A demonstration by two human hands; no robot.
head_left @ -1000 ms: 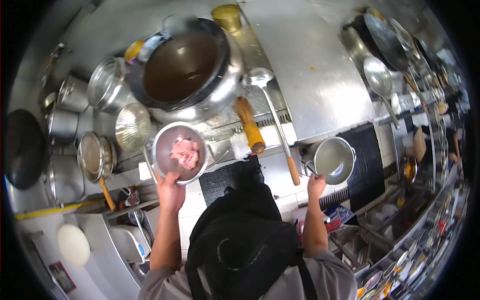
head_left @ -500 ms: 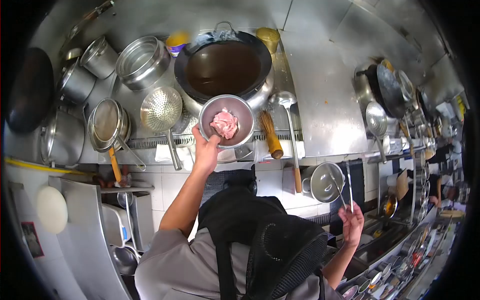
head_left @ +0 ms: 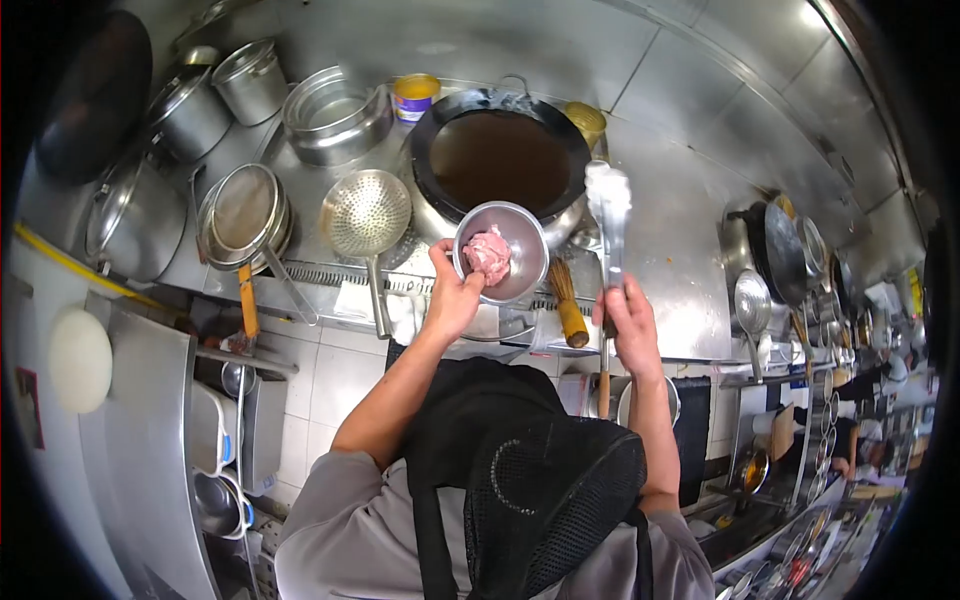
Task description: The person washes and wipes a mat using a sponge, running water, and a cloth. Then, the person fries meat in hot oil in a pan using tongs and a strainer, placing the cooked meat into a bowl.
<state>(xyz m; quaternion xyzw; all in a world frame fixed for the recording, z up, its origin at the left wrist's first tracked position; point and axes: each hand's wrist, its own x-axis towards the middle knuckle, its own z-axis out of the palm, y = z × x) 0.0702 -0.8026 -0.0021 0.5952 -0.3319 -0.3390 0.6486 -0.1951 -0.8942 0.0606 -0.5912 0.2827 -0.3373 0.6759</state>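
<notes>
My left hand (head_left: 457, 295) grips the rim of a small metal bowl (head_left: 535, 250). A lump of raw pink meat (head_left: 489, 254) sits inside it. The bowl is held at the near edge of a black wok (head_left: 440, 190) filled with dark liquid. In my right hand (head_left: 630, 318) are metal tongs (head_left: 616, 250), pointing away from me to the right of the wok. Something white (head_left: 608, 190) shows at their tips; blur hides what it is. A bamboo brush (head_left: 568, 312) lies between the bowl and my right hand.
Left of the wok rest a perforated skimmer (head_left: 366, 212), strainers (head_left: 246, 207) and a steel pot (head_left: 335, 145). A yellow-and-purple tin (head_left: 415, 98) and a yellowish container (head_left: 584, 120) stand beside the wok. A ladle's wooden handle (head_left: 604, 393) juts over the counter edge. More pans (head_left: 780, 250) stand at right.
My right hand has swung up and forward with the tongs, from beside the steel pot at lower right to beside the wok. The view has shifted; my left hand still holds the bowl.
</notes>
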